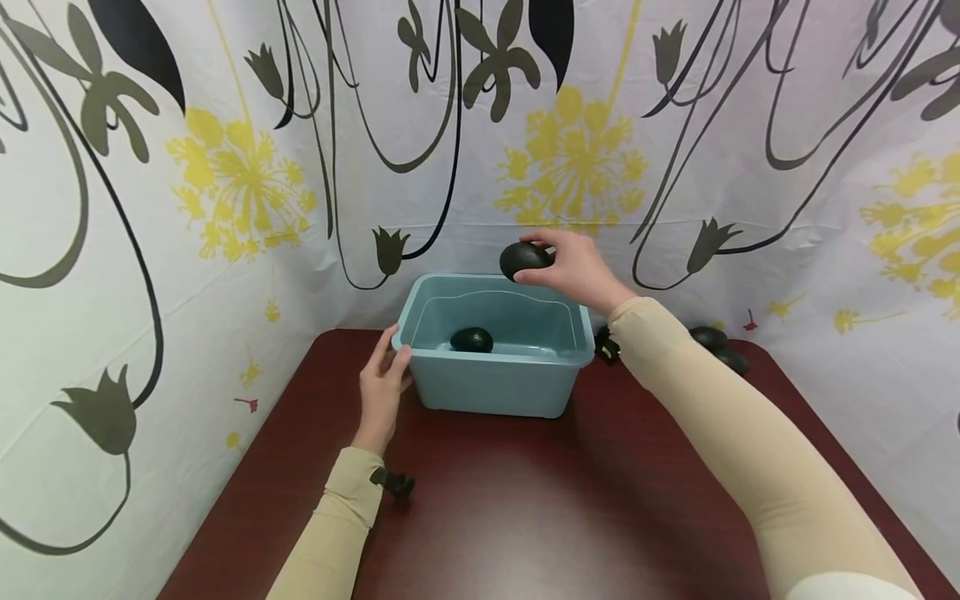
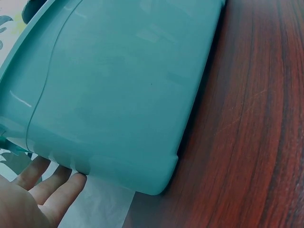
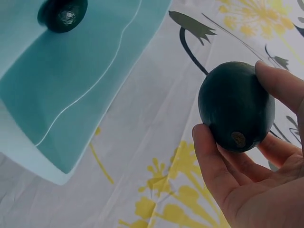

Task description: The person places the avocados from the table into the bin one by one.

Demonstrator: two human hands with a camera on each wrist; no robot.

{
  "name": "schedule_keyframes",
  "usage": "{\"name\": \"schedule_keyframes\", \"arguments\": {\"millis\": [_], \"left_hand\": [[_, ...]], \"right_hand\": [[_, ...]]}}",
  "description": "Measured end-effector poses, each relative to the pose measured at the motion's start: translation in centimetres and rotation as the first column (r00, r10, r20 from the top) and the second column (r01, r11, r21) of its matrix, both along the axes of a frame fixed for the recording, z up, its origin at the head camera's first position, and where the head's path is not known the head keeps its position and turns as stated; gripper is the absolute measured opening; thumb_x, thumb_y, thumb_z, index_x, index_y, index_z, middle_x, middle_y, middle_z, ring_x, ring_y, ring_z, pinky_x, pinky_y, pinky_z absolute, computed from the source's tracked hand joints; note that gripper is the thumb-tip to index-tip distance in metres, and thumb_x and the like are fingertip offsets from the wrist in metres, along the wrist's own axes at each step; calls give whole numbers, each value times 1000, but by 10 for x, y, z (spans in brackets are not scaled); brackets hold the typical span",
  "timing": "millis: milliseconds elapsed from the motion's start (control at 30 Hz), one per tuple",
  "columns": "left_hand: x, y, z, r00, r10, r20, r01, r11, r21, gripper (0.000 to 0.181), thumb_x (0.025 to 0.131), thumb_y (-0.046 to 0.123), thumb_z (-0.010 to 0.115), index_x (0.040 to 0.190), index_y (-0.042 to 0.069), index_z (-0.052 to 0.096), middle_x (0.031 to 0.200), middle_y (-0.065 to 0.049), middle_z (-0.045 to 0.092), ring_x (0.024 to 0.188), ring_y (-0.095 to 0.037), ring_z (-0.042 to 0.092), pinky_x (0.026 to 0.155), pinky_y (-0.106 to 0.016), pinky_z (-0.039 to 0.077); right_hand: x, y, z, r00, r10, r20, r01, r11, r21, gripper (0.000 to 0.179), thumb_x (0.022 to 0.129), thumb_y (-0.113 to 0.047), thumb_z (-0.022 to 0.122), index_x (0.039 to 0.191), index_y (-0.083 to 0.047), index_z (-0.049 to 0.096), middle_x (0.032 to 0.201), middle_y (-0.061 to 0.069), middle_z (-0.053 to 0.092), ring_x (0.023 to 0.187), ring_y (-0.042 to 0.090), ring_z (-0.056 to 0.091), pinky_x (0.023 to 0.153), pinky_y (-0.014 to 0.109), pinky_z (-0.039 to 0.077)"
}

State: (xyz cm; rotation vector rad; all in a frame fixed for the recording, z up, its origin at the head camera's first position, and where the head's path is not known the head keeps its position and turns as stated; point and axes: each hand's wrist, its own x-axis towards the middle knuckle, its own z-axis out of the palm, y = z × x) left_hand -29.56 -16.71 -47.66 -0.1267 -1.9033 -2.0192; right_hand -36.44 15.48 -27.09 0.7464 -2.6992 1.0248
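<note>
We see a dark avocado (image 3: 235,109) pinched between the right hand's (image 1: 581,268) thumb and fingers, raised higher than the blue tub (image 1: 491,387), near its back rim; we cannot tell whether it is straight over the opening. Its smooth skin could slip if the fingertips loosen, and a drop from there might bruise it, or knock the second avocado (image 1: 472,340) lying on the tub's floor. The left hand (image 1: 381,387) grips the tub's near left corner; a pull there could slide the tub across the glossy table (image 1: 487,500). Two more avocados (image 1: 707,337) lie beyond the right sleeve (image 1: 697,392). We find no brand, label or writing anywhere.
</note>
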Motion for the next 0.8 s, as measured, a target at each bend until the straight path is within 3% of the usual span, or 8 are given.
{"name": "schedule_keyframes", "arguments": {"millis": [467,800], "left_hand": [[-2,-1,-1,1000,-3,1,3,1000,5,50,99,36,67,146,41,51,145,-4,52,126,-30,54,98,-63,43],[0,-1,0,1000,-10,17,10,1000,14,54,95,46,69,146,43,51,147,-4,51,127,-29,53,99,-63,42]], "right_hand": [[-20,-23,3,1000,5,6,-6,993,120,65,86,-39,81,143,-23,56,133,7,59,109,25,57,87,43,48],[-29,-30,-5,999,41,3,-41,982,183,63,85,-36,82,140,-17,58,130,9,61,113,28,56,92,45,47]]}}
